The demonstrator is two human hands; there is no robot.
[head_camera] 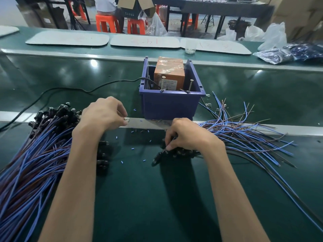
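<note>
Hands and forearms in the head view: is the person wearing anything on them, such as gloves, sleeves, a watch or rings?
Nothing worn shows. The left hand and right hand are without gloves, and no ring can be made out. The left forearm and right forearm are bare to the picture's lower edge: no sleeve, watch or wristband in view.

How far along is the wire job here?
Done: scattered blue insulation bits suggest some wires were already stripped. In hand: the right hand pinches a black-ended wire from the right pile; the left hand holds a small clear piece by the blue bin. Left: the left pile and right pile are both large; which is finished I cannot tell.
</note>
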